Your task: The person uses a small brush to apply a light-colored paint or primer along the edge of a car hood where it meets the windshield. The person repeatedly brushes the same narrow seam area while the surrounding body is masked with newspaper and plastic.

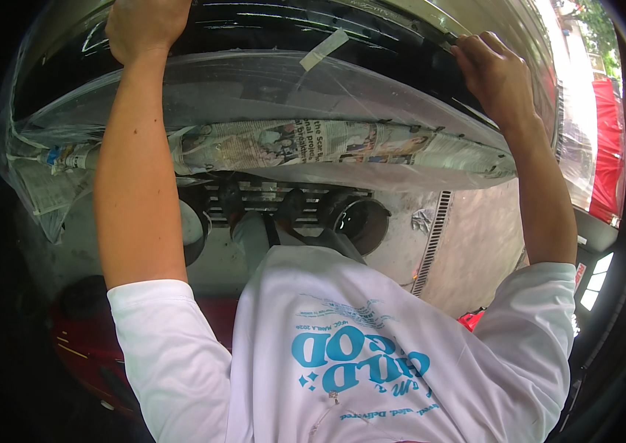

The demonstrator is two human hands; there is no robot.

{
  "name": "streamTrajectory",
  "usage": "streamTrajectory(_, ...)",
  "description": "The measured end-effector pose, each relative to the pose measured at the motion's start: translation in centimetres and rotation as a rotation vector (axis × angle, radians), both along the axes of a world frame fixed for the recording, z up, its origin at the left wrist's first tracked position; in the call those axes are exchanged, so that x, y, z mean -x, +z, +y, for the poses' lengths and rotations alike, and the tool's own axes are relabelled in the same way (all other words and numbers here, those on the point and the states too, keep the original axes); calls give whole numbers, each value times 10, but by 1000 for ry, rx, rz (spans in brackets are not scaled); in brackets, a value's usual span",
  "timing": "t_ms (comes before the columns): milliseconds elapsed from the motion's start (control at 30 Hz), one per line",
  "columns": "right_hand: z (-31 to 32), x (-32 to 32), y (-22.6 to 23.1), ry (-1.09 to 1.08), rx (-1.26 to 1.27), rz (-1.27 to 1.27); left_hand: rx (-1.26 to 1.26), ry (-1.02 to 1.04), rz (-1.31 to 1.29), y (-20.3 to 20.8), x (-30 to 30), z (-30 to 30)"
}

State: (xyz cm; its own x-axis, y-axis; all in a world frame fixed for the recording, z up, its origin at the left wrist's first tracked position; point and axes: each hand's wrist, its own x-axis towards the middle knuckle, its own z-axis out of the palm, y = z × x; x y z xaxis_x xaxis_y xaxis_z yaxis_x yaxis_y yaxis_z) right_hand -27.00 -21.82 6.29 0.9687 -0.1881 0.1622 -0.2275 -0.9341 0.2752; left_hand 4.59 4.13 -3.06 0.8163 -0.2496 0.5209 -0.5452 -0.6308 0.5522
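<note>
Printed across the white T-shirt (pixel 446 340) toward 5 o'clock: large, bold blue lettering (pixel 342 376), upside down in the view, partly broken by folds. Set in smaller blue type above and below it: several short lines, one with a number, mostly too fine or creased to make out. Printed at 12 o'clock on the long newspaper strip (pixel 372 144): a fragment of bold black headline (pixel 309 140), turned sideways, cut off, with tiny columns around it, too small to read. Printed toward 9 o'clock on another newspaper sheet (pixel 41 188): grey type, illegible.

Left hand (pixel 147 28) cut off by top edge, small item (pixel 450 39) at right hand (pixel 496 77) unclear
</note>
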Motion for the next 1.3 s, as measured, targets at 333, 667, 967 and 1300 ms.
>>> streamTrajectory(333,14,-35,22,0,47,197,16,51,-25,2,11,0)
streamTrajectory(667,11,-16,18,-85,-41,76,7,9,10,2,-1,4)
streamTrajectory(967,12,-5,6,-80,9,24,1,5,-6,-2,-5,4)
streamTrajectory(1300,16,-9,1,-73,66,23,7,14,41,3,1,2)
